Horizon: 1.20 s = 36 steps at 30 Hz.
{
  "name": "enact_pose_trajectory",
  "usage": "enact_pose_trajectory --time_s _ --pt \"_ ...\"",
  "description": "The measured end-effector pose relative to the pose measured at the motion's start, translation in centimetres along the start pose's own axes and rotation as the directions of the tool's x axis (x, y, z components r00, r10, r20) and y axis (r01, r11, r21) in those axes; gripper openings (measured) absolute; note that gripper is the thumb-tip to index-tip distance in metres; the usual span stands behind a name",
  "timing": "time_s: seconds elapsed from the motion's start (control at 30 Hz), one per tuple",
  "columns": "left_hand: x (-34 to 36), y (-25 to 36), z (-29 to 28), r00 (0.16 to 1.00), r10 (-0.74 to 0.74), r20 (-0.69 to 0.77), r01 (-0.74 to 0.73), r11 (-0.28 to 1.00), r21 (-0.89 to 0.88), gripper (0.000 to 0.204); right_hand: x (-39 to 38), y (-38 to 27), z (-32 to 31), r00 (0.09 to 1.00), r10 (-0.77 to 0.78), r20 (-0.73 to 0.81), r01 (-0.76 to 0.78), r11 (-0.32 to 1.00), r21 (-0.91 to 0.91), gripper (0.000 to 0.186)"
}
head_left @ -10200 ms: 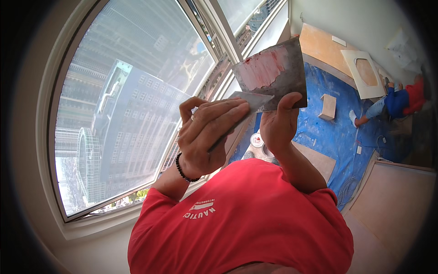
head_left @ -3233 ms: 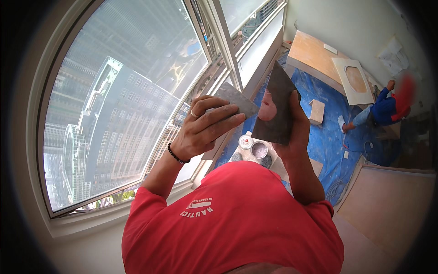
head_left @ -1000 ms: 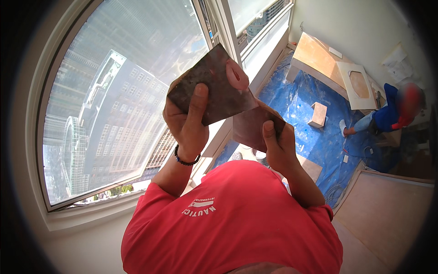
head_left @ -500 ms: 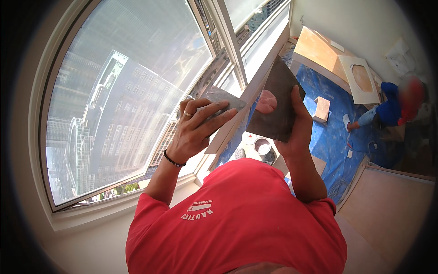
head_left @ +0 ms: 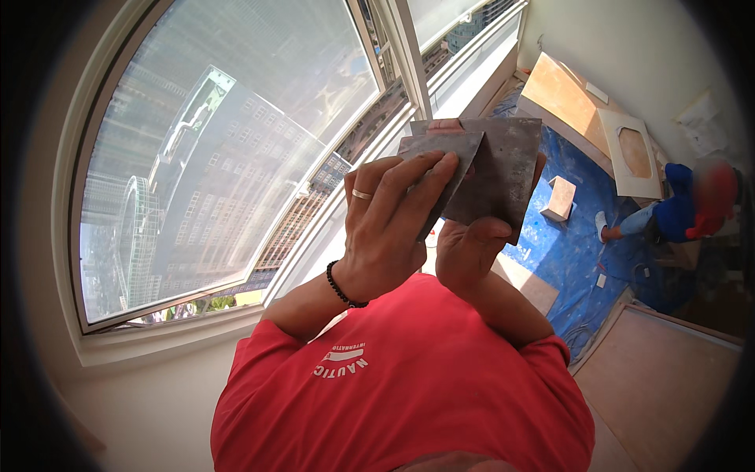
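My left hand (head_left: 385, 216), with a ring and a beaded bracelet on it, grips a flat grey metal scraper blade (head_left: 452, 145), fingers laid along its face. My right hand (head_left: 472, 253) holds up a larger dark, smudged metal plate (head_left: 507, 169), thumb on the near face and fingers behind its right edge. The scraper overlaps the plate's left part, touching it or very close. A narrow strip of pinkish putty (head_left: 445, 124) shows at the plate's far edge; the scraper may hide more of it.
A large window (head_left: 236, 157) fills the left side, with a sill below. Blue sheeting (head_left: 562, 271) covers the floor at right, with a small wooden box (head_left: 559, 198) on it. A co-worker in blue (head_left: 678, 200) is near a plywood box (head_left: 562, 90). A pale panel (head_left: 661, 385) is lower right.
My left hand has moved right, bringing the scraper over the plate. The right hand has turned the plate and shifted slightly left. The round putty lump now shows only as a strip.
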<state>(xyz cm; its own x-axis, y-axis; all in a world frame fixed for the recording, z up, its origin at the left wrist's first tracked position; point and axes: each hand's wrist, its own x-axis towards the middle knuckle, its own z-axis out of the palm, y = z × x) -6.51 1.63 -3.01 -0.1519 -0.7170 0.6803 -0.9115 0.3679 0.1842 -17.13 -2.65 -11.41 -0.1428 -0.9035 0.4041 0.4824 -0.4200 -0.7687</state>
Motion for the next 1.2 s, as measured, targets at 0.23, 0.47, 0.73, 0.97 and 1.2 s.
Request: enact_pose_trajectory --time_s 0.23,0.47,0.73,0.97,1.2 --pt "0.1 0.9 0.2 0.998 0.065 -0.028 -0.067 0.995 -0.072 0.044 0.9 -1.9 0.7 0.994 -0.008 0.109 0.017 0.996 -0.088 0.090" --pt "-0.9 -1.9 -1.9 0.993 0.085 -0.085 -0.098 0.982 -0.159 0.042 2.9 -1.8 0.7 0.964 0.266 -0.022 -0.248 0.923 0.294 0.084" --pt "-6.4 -7.7 -2.6 0.984 0.059 -0.169 -0.126 0.899 -0.419 0.052 1.0 -1.3 3.4 0.526 0.811 0.256 -0.785 0.347 0.513 0.054" --pt "-12.1 -13.1 -7.1 0.997 -0.068 0.026 0.069 0.995 -0.077 0.047 0.1 -0.6 6.9 0.575 0.764 0.294 -0.773 0.389 0.501 0.054" --pt "-14.0 -10.9 -11.2 0.471 -0.854 0.220 0.214 -0.131 -0.968 0.025 -3.0 0.4 11.7 0.819 0.559 0.134 -0.562 0.732 0.385 0.062"
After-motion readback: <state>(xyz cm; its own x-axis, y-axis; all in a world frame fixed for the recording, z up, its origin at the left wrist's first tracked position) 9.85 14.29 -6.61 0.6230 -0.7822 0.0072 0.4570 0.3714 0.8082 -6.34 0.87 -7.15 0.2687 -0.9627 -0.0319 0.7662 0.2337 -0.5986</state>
